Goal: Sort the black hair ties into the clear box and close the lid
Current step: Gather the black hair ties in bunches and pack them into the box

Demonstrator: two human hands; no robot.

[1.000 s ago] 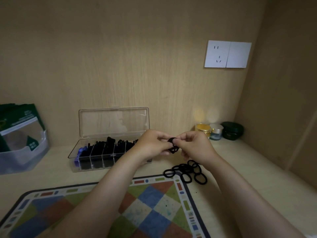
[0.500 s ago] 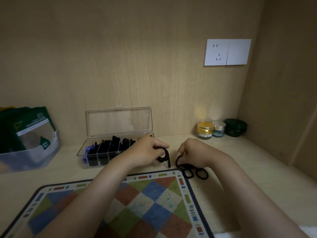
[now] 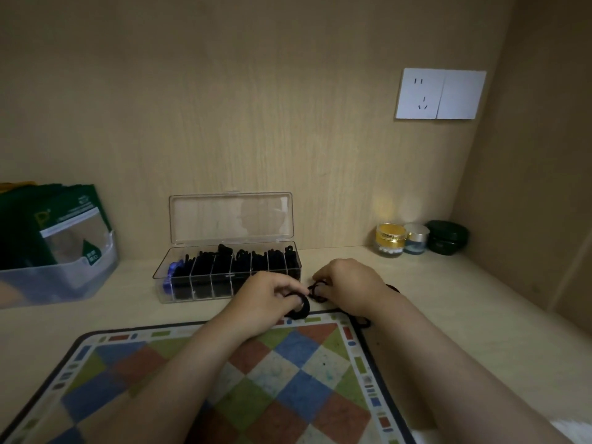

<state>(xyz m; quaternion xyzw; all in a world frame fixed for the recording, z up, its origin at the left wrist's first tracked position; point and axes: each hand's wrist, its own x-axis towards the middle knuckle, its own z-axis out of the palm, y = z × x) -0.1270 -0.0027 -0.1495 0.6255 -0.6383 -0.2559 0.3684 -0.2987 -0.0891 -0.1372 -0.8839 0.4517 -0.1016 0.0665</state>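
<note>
Left hand (image 3: 267, 294): curling its fingers round a black elastic hair tie (image 3: 302, 308).
Right hand (image 3: 350, 285): hovering knuckles-up, pinching a second black elastic tie (image 3: 317, 292).

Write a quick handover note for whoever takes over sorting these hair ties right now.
Left hand grips one black hair tie above the mat's far edge.
Right hand pinches another tie at the loose pile, mostly hidden under that forearm.
Clear box behind the hands holds many ties; its lid stands open.
Left: box both ties and the pile, then close the lid.
</note>
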